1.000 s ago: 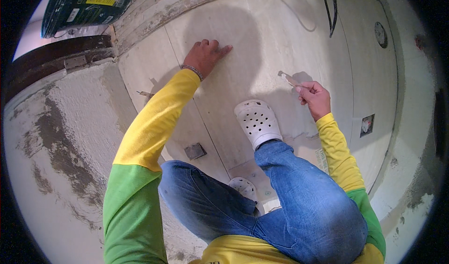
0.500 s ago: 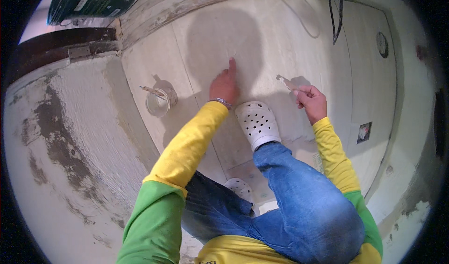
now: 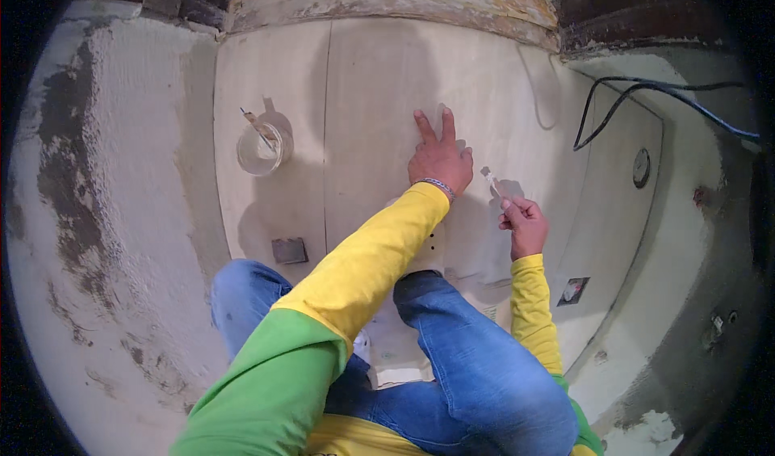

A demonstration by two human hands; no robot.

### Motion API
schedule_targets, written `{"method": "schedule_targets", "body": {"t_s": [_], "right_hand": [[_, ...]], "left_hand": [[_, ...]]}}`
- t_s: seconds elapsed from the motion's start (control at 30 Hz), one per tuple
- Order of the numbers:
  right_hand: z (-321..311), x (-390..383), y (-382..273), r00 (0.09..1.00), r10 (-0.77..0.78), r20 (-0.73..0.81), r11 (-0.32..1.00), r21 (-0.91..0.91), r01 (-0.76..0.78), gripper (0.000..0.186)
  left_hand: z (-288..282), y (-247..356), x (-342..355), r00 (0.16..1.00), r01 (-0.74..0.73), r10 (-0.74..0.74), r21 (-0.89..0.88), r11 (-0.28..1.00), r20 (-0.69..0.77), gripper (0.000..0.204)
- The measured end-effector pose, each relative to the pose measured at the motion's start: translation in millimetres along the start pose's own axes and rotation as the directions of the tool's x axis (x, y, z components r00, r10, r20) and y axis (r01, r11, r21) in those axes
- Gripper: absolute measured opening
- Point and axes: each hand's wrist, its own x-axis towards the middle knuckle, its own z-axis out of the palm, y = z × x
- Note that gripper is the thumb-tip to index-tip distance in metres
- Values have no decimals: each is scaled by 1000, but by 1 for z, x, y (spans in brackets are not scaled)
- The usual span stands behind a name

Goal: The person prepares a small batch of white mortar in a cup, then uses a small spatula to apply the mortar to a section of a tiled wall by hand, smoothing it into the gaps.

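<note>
Two hands show, left hand (image 3: 441,165) and right hand (image 3: 526,224); one bracelet (image 3: 438,186), one spatula (image 3: 492,184), one cup (image 3: 257,154) at ten o'clock, one round fitting (image 3: 642,168) near three, two dark squares (image 3: 289,251) at eight and four.

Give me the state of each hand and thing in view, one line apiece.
Left hand, two fingers extended and spread
Right hand, closed on the narrow spatula
Narrow spatula, held, white material at its tip
Round tub, upright, uncovered, a stick-like tool leaning in it
Black cable, bent into a loop
Square opening, uncovered
</note>
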Motion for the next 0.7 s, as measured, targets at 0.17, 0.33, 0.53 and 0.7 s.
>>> {"method": "schedule_targets", "body": {"t_s": [0.17, 0.33, 0.53, 0.7], "right_hand": [[2, 1, 3, 1000, 15, 14, 1000, 19, -15, 20], [-5, 2, 3, 1000, 14, 9, 1000, -14, -14, 23], [-4, 2, 3, 1000, 14, 13, 1000, -4, -14, 25], [-2, 2, 5, 1000, 2, 19, 1000, -7, -2, 26]], "left_hand": [[10, -10, 9, 996, -51, 51, 2, 999, -69, 81], [8, -4, 13, 997, -49, 46, -52, 997, -53, 82], [7, -3, 19, 989, -149, 149, -65, 987, -3, 80], [3, -5, 12, 981, -191, 190, 17, 981, 25, 79]]}}
